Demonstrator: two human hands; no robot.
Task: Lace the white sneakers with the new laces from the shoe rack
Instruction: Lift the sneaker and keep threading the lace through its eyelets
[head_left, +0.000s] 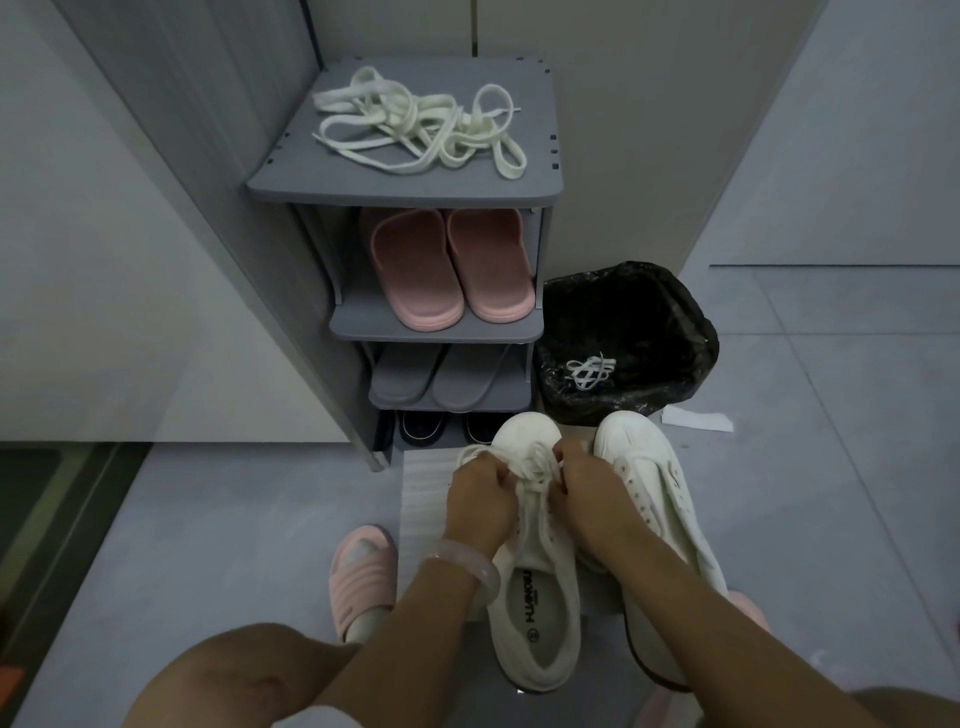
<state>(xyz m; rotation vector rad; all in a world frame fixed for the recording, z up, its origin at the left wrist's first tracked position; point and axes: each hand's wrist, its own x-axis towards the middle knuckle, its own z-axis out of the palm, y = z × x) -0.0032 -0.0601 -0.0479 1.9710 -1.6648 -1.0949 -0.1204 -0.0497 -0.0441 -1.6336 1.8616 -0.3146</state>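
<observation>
Sneaker (535, 597) eyelets behind curled fingers (493, 480)

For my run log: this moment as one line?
stage: lacing left sneaker | left hand, right hand: pinch its lace | right sneaker: unlaced | spare laces: rack top

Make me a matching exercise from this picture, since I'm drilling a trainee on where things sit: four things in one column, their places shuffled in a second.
Things:
1. cream laces
2. pink slippers
3. grey slippers
4. discarded lace

Places:
A. inside the black-lined bin
B. top shelf of the shoe rack
C. third shelf down
D. second shelf down

Pairs: 1-B, 2-D, 3-C, 4-A
</observation>
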